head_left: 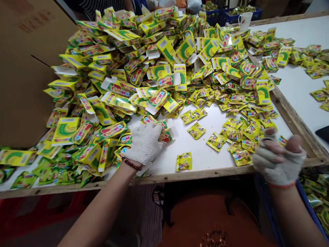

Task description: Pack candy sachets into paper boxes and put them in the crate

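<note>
My left hand point(147, 144), in a white knitted glove with a beaded bracelet at the wrist, is closed at the near end of a small yellow-green carton point(166, 134). The carton's end flap is open; the fingertips are partly hidden. My right hand point(279, 159), in a fingerless white glove, is raised over the table's front right corner. Its fingers are half curled, the thumb stands apart, and nothing shows in it. Between the hands lie loose yellow candy packets point(216, 141), with a single packet point(184, 162) near the front edge.
A high heap of cartons point(159, 72) fills the table's back and left. Green packets point(56, 173) lie front left beside a large cardboard box point(23, 79). Wooden strips point(293, 116) edge the white tabletop. Below right is a blue crate point(269, 209); a white mug point(245, 21) stands behind.
</note>
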The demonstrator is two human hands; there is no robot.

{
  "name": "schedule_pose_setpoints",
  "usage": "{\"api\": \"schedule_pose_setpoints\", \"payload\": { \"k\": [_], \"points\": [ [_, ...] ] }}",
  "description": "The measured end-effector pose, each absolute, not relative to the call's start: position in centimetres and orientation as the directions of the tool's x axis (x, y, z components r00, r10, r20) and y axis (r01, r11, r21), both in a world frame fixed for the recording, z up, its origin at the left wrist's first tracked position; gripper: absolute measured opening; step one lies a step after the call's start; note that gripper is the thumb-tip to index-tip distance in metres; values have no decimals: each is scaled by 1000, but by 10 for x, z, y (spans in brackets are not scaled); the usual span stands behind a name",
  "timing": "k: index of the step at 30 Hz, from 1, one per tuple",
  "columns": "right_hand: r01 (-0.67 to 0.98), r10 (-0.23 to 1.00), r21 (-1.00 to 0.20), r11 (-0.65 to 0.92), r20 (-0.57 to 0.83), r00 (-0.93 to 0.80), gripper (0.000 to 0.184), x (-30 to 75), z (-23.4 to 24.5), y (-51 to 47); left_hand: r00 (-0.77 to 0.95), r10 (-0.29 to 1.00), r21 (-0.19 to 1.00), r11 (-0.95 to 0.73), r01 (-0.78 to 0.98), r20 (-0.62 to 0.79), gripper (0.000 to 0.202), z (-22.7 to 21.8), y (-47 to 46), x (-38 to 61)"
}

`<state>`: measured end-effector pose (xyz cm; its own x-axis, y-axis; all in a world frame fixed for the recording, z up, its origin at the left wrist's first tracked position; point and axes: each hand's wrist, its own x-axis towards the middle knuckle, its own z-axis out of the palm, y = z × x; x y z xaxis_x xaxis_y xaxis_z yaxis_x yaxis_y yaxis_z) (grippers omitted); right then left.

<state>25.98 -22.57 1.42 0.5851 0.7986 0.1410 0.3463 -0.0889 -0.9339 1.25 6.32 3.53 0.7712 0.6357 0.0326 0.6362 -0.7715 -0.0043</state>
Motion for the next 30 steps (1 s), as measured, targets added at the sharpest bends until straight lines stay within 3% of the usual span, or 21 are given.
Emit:
{"api": "schedule_pose_setpoints", "payload": {
  "k": [2,4,6,8,11,14,18,22,26,28,30],
  "points": [
    [-55,847,-998,8,-23,532,64,248,15,-202,753,651,140,-758,637,96,6,41,56,15],
    [-246,896,-968,58,-57,440,45,232,15,-179,703,695,407,-692,596,153,9,43,41,19],
    [-155,900,-986,64,-10,435,35,217,13,-161,637,759,757,-494,428,136,19,39,20,24],
    [48,871,-997,62,78,485,33,205,8,-151,633,773,967,-189,172,38,39,27,-2,32],
    [143,849,-986,82,144,508,28,196,-4,-147,644,762,996,93,-4,-68,57,4,-29,45],
    [112,857,-992,54,103,505,25,196,-16,-150,654,751,987,158,-38,-95,54,-14,-43,51],
    [372,846,-928,-1,198,495,26,202,-23,-154,708,705,999,52,9,-43,41,-23,-41,49],
    [590,902,-806,50,290,320,20,210,-16,-154,746,666,989,-119,92,10,28,-18,-33,44],
    [603,941,-796,55,242,234,19,210,-4,-149,754,642,922,-362,138,139,15,-6,-29,42],
    [545,947,-838,27,196,253,15,206,-1,-145,764,633,930,-343,135,123,19,-4,-30,43],
    [422,937,-906,22,166,309,18,202,-2,-143,744,665,973,-211,97,70,13,-6,-31,43]
  ]
}}
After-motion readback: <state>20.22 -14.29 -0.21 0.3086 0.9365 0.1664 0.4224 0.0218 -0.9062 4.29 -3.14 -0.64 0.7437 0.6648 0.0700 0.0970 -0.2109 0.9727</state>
